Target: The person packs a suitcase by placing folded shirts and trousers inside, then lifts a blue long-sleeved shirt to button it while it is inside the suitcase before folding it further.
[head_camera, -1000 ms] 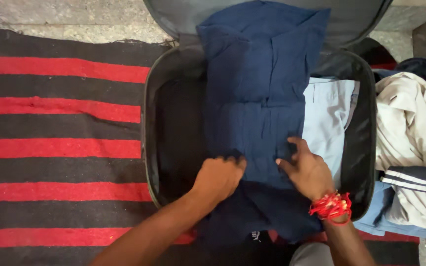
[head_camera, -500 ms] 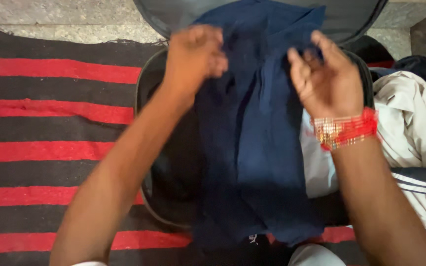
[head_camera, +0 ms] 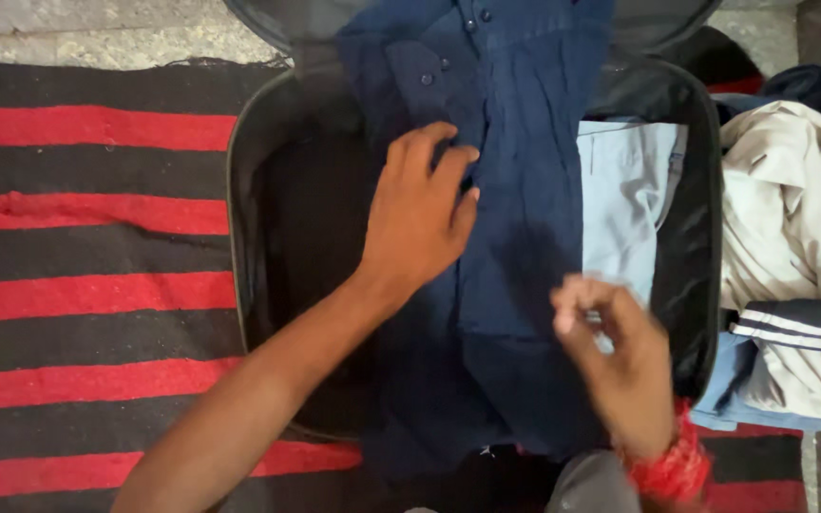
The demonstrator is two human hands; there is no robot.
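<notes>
While the left hand (head_camera: pixel 420 214) lies flat with fingers spread on the navy shirt (head_camera: pixel 515 190), the right hand (head_camera: pixel 620 356) hovers blurred just above the shirt's near right edge — fingers curled, holding nothing I can make out. That shirt drapes lengthwise over the open black suitcase (head_camera: pixel 249 237), a pale blue garment (head_camera: pixel 624 199) beside it — a heap of clothes (head_camera: pixel 781 247) further right, striped rug (head_camera: pixel 87 228) left.

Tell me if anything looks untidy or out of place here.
The navy shirt overhangs the black suitcase at both ends. The left hand lies flat on it. Loose clothes sit heaped beside the suitcase.
</notes>
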